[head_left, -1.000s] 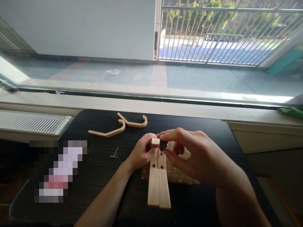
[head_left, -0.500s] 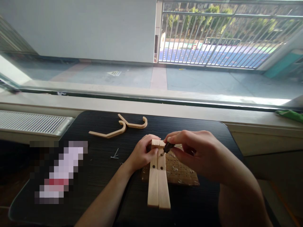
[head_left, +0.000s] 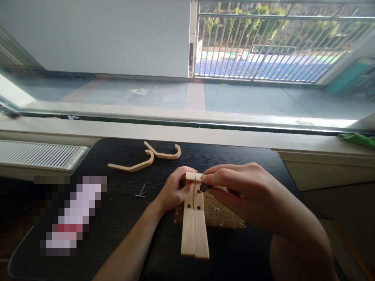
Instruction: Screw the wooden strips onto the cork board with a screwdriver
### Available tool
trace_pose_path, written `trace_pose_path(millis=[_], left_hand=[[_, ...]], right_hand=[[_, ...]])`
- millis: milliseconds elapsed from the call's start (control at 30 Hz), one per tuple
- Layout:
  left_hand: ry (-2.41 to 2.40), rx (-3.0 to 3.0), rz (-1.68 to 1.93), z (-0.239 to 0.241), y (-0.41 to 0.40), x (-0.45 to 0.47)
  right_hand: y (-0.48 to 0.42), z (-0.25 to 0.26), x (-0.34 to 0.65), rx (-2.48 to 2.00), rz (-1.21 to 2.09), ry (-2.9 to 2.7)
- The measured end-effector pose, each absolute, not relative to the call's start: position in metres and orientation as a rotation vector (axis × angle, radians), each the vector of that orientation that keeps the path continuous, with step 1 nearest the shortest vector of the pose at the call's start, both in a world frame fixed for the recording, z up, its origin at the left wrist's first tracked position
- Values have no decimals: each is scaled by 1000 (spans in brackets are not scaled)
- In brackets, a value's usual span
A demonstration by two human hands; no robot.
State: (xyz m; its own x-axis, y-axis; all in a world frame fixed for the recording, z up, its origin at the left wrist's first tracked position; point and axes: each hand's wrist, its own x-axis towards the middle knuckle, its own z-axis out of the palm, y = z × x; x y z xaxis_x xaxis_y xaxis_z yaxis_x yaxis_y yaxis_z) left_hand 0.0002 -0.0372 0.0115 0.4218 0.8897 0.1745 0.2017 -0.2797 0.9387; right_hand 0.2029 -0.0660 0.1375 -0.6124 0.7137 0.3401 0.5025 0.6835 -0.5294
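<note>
Two pale wooden slats (head_left: 194,230) lie side by side on a black table (head_left: 234,164), pointing toward me, each with small holes near the far end. My left hand (head_left: 175,190) is closed around their far left end, thumb on top. My right hand (head_left: 234,191) pinches a small dark piece (head_left: 204,187) against the right slat's far end. Under the slats lies a clear plastic bag of small parts (head_left: 219,212).
Two curved wooden hook pieces (head_left: 146,158) lie at the back of the table. A small metal pin (head_left: 141,192) lies left of my left hand. A blurred-out object (head_left: 73,212) sits at the left. A radiator grille (head_left: 38,154) and window sill (head_left: 187,134) run behind.
My right hand has lowered the small dark piece from above the slat ends down against the right slat's side. The left hand keeps its grip.
</note>
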Motion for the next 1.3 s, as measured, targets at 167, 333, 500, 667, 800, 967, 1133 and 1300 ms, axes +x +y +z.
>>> trace_pose_path(millis=[167, 333, 500, 667, 800, 967, 1133, 1300], left_hand=[[948, 1741, 933, 10, -37, 1], [944, 1748, 962, 10, -38, 1], [948, 1749, 961, 9, -37, 1], [951, 1740, 942, 10, -37, 1], [958, 1745, 942, 11, -38, 1], [965, 1756, 953, 9, -37, 0], [957, 1773, 975, 6, -36, 0], [962, 1770, 966, 8, -37, 0]], right_hand=[[-65, 137, 201, -948, 489, -2366], [-64, 136, 198, -947, 457, -2375], [-65, 138, 197, -933, 474, -2379], [-67, 140, 197, -985, 444, -2398], [-68, 140, 197, -1014, 404, -2391], [-67, 137, 192, -974, 473, -2344], [-65, 134, 188, -919, 592, -2297], [-64, 133, 190, -945, 543, -2323]])
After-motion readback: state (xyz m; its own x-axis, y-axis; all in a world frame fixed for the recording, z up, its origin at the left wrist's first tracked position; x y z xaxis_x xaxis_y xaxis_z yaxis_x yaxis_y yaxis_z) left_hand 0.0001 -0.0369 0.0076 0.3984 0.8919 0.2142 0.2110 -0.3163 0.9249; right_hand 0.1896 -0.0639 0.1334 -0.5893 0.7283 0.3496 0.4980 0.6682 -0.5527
